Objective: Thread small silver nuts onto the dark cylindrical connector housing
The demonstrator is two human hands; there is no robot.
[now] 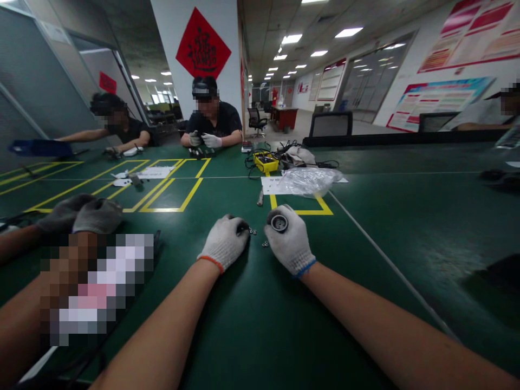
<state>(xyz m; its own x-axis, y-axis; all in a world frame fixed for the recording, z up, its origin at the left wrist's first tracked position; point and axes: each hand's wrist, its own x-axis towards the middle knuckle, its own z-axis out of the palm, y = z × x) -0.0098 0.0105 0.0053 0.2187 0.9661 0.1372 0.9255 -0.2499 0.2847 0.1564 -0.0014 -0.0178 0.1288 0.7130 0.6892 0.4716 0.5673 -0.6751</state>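
Observation:
My right hand (pixel 289 241), in a whitish work glove with a blue cuff, grips a small round dark part (pixel 279 223) with a raised rim and a hollow centre. Its open face is turned up toward me. My left hand (pixel 226 241) wears a similar glove with an orange cuff. Its fingers are curled together low over the table, at several tiny ring-shaped metal pieces (pixel 253 232). Whether one is pinched there is hidden. More of these tiny rings (pixel 265 244) lie beside my right fingertips on the green table (pixel 244 325).
Beyond my hands lie a small metallic cylinder (pixel 260 196), a clear plastic bag (pixel 311 181) on paper, and a yellow bin (pixel 266 161) among cables. A co-worker's gloved hands (pixel 97 215) are close on my left. Another person (pixel 211 119) sits across the table.

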